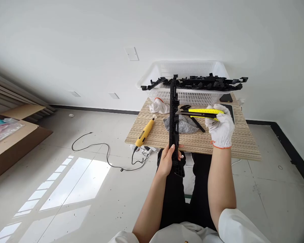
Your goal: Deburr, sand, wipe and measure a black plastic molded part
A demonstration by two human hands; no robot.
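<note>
My bare left hand (167, 161) is wrapped round the lower part of a long black plastic trim piece (174, 111), which stands roughly upright in view over the table's front edge. In a white knitted glove, my right hand (221, 125) grips a yellow utility knife (204, 111). The knife points left, its tip at or close to the side of the trim piece; whether they touch I cannot tell. Behind them a grey cloth (186, 125) lies on the table, with a thin black strip (198, 124) at its right.
A white plastic basket (190, 98) holds several black plastic pieces (205, 82) at the table's back. On the wood-patterned table (233, 148) lie a yellow rotary tool (145, 133) and a white glove (159, 106). A black cord (107, 152) trails over the floor; a cardboard box (17, 145) stands left.
</note>
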